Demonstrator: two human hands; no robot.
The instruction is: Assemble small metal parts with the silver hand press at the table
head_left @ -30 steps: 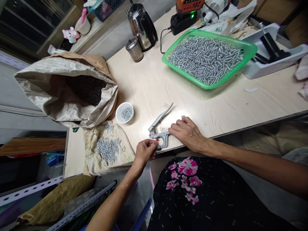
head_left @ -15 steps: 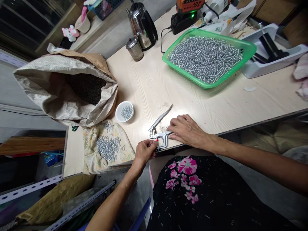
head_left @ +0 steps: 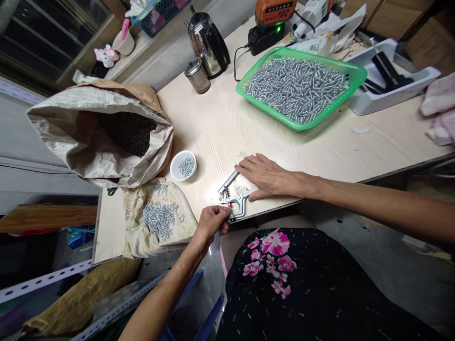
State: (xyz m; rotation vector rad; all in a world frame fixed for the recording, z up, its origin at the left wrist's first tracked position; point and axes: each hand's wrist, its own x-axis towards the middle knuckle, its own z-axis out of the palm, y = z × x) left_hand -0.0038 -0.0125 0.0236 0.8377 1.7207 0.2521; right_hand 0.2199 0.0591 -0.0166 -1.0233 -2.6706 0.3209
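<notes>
On the table's front edge lies a pair of grey hand-press pliers [head_left: 242,206] with a spring and a red part near the jaws. My left hand [head_left: 213,221] is pinched closed at the jaw end; whatever is between its fingertips is hidden. Over the handles spreads my right hand [head_left: 266,177], its fingers across the upper handle and its thumb against the lower one. Left of the pliers stands a white bowl [head_left: 177,171] of small metal pieces. More small silvery metal pieces [head_left: 159,219] lie heaped on a patterned cloth [head_left: 134,237].
A green basket [head_left: 302,127] full of silvery threaded pieces stands at the back right, beside a white tray [head_left: 377,106]. An open sack [head_left: 85,163] of dark pieces is at the left. A kettle [head_left: 206,40], a metal canister [head_left: 197,78] and a battery charger [head_left: 261,40] stand behind.
My right hand has moved up from the lower handle, and its fingers have spread over the upper handle. My left hand stays pinched at the jaws. The view has shifted slightly.
</notes>
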